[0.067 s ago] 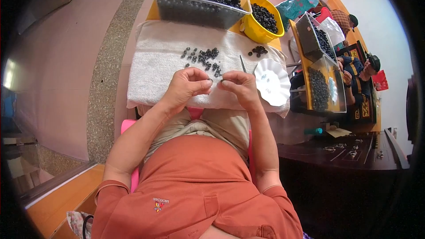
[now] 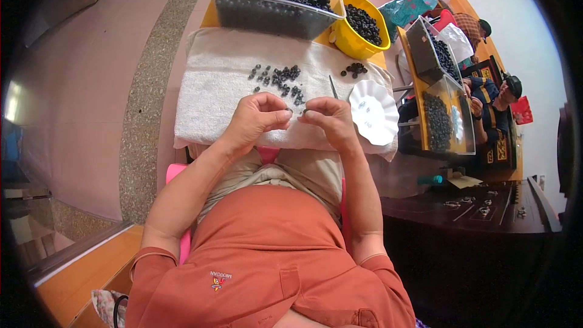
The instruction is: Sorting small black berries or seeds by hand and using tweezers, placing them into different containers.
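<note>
My left hand (image 2: 258,119) is closed in a pinch over the white towel, with a small black piece (image 2: 289,110) showing at its fingertips. Facing it a short gap away, my right hand (image 2: 333,120) also pinches; a bit of something dark shows at its fingertips, too small to make out. Just beyond both hands, several small black ring-like pieces (image 2: 282,76) lie loose on the towel (image 2: 209,94). A dark pair of tweezers or similar slim pointed tool (image 2: 333,87) rests right of them. Beside my right hand sits a white scalloped dish (image 2: 381,123) holding a few tiny bits.
A large clear bin (image 2: 273,15) full of black pieces stands at the far edge, next to a yellow basket (image 2: 349,42) of the same. A smaller dark cluster (image 2: 354,70) lies near the dish. Rightward, another person (image 2: 495,100) sits by more bins (image 2: 467,140).
</note>
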`<state>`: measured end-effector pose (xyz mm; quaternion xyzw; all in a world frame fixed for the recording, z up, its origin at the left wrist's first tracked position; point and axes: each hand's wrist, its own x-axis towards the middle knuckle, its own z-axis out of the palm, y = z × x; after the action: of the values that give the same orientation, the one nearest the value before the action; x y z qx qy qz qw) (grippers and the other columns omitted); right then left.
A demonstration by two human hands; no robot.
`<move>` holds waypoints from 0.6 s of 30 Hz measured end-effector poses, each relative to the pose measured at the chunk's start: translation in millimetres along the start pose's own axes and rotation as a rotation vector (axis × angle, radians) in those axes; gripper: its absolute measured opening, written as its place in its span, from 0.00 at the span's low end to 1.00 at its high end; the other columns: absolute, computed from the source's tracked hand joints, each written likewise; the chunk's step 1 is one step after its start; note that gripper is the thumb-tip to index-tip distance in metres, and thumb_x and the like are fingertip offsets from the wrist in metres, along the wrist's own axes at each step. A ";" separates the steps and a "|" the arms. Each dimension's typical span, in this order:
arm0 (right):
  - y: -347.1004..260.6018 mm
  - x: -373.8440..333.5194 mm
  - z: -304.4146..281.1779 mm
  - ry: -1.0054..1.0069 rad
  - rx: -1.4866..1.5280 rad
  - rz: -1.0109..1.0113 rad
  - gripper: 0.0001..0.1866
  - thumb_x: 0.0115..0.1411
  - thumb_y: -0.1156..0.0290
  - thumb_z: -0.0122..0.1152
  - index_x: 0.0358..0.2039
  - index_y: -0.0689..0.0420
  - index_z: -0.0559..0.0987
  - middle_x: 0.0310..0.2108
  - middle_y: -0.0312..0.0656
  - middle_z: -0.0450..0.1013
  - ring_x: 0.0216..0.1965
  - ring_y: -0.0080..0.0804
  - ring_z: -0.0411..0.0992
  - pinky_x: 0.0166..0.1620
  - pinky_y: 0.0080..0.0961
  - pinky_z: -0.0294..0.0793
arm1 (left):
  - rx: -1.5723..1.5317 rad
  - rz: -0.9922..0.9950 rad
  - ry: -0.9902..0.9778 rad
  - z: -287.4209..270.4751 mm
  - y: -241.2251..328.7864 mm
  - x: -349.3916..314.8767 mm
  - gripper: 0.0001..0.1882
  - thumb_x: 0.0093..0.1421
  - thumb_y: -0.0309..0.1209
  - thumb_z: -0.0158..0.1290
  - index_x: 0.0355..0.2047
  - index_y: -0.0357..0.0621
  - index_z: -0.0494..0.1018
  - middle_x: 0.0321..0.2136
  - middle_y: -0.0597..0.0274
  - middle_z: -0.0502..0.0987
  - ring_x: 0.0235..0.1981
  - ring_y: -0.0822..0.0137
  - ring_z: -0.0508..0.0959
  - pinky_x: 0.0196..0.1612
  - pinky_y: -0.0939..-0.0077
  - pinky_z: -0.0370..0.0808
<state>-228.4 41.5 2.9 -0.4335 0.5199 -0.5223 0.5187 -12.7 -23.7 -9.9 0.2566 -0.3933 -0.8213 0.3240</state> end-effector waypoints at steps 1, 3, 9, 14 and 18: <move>-0.3 -0.8 -0.1 0.001 0.025 0.008 0.08 0.54 0.83 0.65 0.36 0.65 0.80 0.31 0.39 0.78 0.34 0.30 0.79 0.41 0.23 0.80 | 0.022 0.004 -0.008 0.5 -0.1 0.0 0.09 0.57 0.22 0.61 0.37 0.38 0.74 0.33 0.62 0.78 0.33 0.69 0.80 0.41 0.74 0.82; 0.3 -1.8 -2.1 -0.009 0.037 0.007 0.09 0.54 0.84 0.65 0.37 0.65 0.80 0.31 0.39 0.78 0.34 0.31 0.79 0.41 0.24 0.80 | 0.057 0.005 -0.031 0.2 -1.9 0.9 0.08 0.57 0.22 0.61 0.36 0.38 0.74 0.32 0.62 0.78 0.32 0.70 0.80 0.40 0.75 0.81; 1.9 -2.5 -2.3 -0.092 0.061 -0.025 0.10 0.55 0.82 0.67 0.38 0.65 0.80 0.33 0.41 0.79 0.34 0.27 0.79 0.41 0.22 0.80 | 0.202 0.023 -0.101 4.9 0.2 0.4 0.07 0.56 0.24 0.62 0.34 0.39 0.75 0.29 0.64 0.78 0.31 0.74 0.79 0.37 0.79 0.78; -1.9 -4.0 4.3 -0.110 -0.021 -0.018 0.09 0.55 0.81 0.68 0.37 0.65 0.81 0.33 0.39 0.79 0.35 0.24 0.77 0.40 0.19 0.78 | 0.239 0.023 -0.108 7.2 1.7 -2.3 0.07 0.55 0.23 0.61 0.34 0.39 0.75 0.29 0.65 0.79 0.31 0.76 0.78 0.37 0.80 0.77; -2.3 -4.9 6.1 -0.147 -0.041 -0.048 0.07 0.55 0.81 0.68 0.35 0.65 0.82 0.33 0.37 0.78 0.35 0.21 0.76 0.40 0.18 0.77 | 0.284 0.037 -0.117 5.4 -1.7 -0.9 0.07 0.55 0.22 0.61 0.34 0.39 0.75 0.30 0.65 0.79 0.31 0.76 0.78 0.37 0.80 0.77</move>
<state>-222.2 45.6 6.2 -0.4935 0.4805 -0.4908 0.5336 -16.3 -19.6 -8.2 0.2441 -0.5286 -0.7647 0.2761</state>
